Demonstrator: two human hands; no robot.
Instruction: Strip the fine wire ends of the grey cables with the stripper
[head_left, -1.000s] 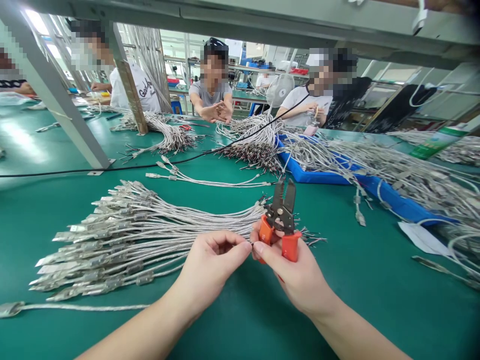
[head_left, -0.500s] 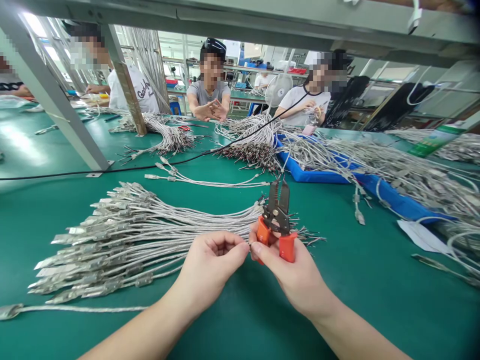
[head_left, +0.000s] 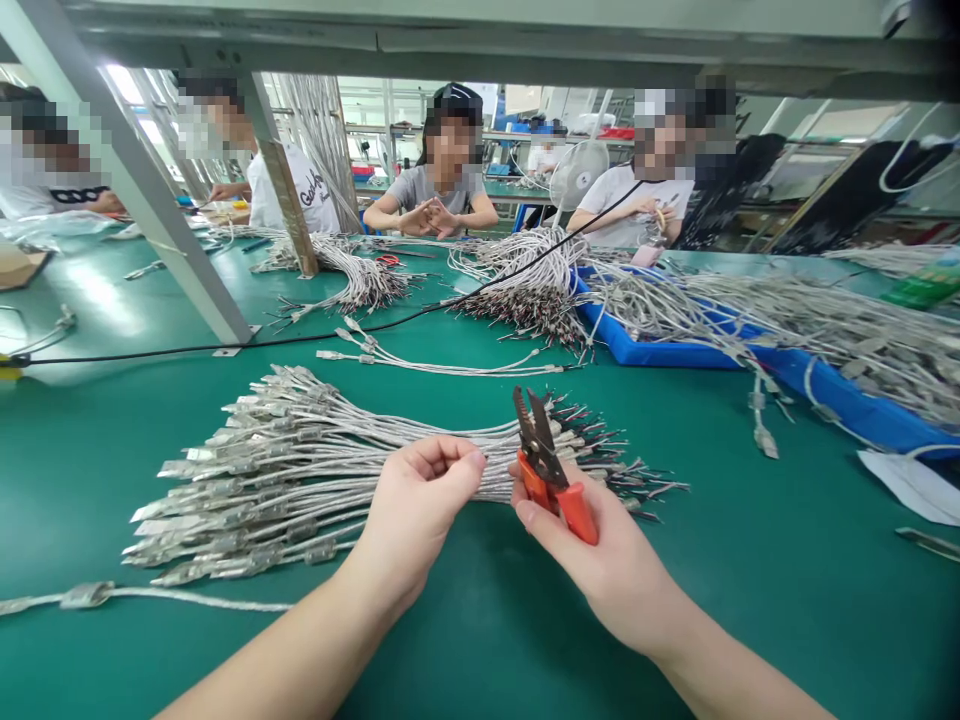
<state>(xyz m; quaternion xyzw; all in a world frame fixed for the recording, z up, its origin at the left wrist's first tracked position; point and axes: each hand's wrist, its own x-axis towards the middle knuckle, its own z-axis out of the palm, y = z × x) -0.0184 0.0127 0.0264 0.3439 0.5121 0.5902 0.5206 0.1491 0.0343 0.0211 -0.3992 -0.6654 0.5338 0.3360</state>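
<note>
- white T-shirt (head_left: 300, 195), co-worker back left: dark script print, starts "Go", rest illegible
- far-left person's shirt (head_left: 71, 197): white letters on a dark band, too blurred to read

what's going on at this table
A person is working on a bundle of silver cables laid out on a green table. The right hand holds an orange-handled stripper, tip up, just over the bundle's bare-wire end. The left hand is curled against the bundle; whether it grips a wire cannot be told. Across the table other people sit with their own cable piles, and a blue tray holds more.
</note>
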